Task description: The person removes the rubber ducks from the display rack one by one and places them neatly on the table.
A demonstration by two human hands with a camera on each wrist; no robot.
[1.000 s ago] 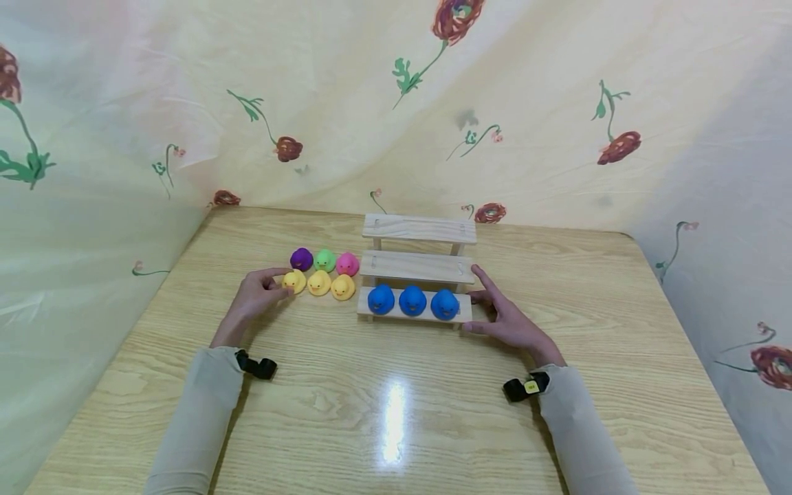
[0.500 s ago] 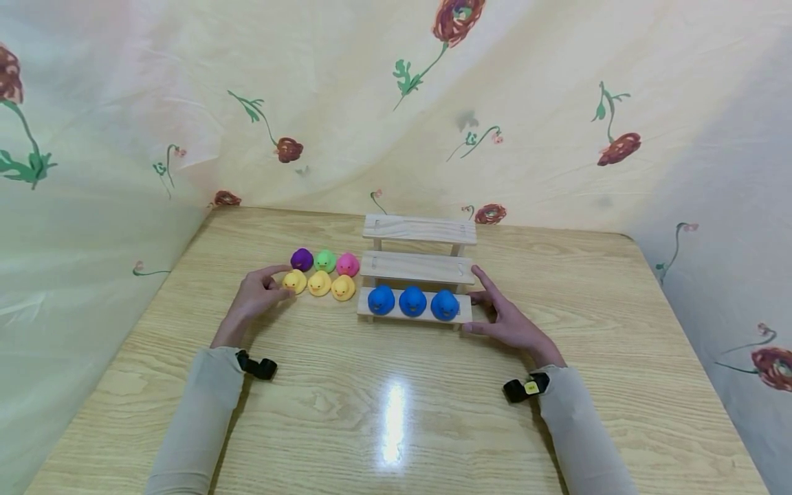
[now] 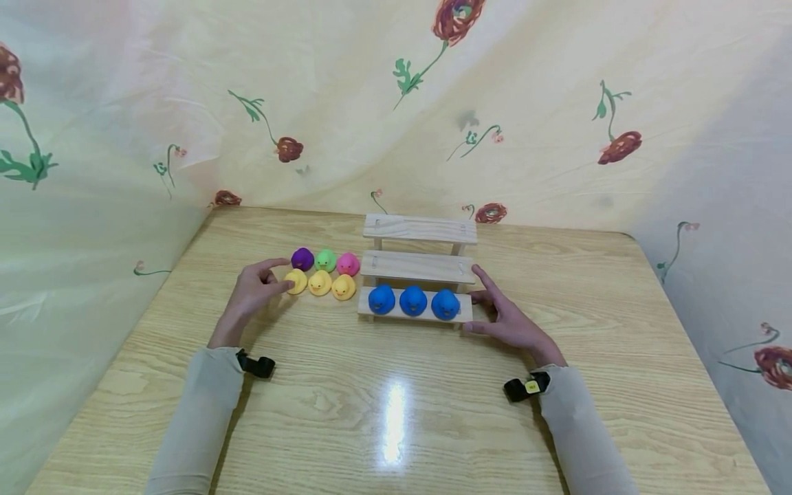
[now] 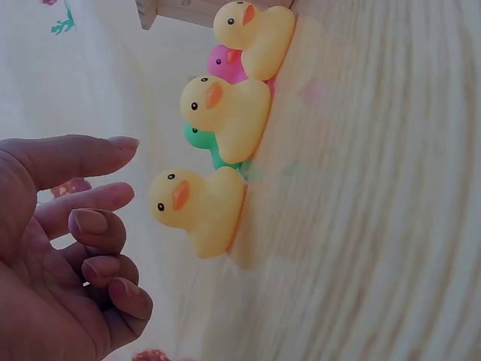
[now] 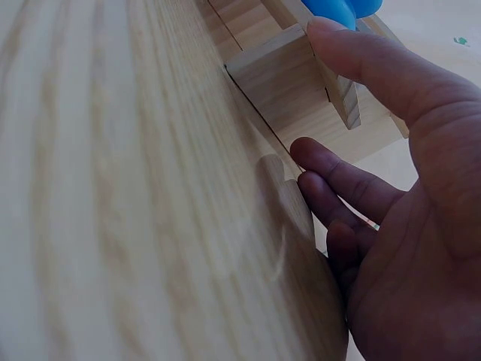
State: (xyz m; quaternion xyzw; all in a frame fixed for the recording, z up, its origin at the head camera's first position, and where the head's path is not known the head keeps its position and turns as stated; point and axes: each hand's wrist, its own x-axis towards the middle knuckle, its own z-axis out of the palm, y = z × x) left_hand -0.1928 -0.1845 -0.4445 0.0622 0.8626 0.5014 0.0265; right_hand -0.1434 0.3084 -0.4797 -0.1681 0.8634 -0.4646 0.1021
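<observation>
Three yellow rubber ducks stand in a row on the table left of a three-tier wooden stand. My left hand is at the leftmost yellow duck, thumb and index finger spread; the left wrist view shows a gap between fingertips and duck. Behind that row sit a purple duck, a green duck and a pink duck. Three blue ducks occupy the stand's lowest shelf. At the stand's right end, my right hand has its thumb against the lowest shelf, other fingers loosely bent.
The stand's middle and top shelves rise behind the blue ducks. A flowered cloth hangs behind the wooden table and along both sides. Black cameras are strapped to both wrists.
My left hand's thumb and index finger have shifted slightly, and the thumb now overlaps the leftmost yellow duck in the head view. The right hand and the ducks stay in place.
</observation>
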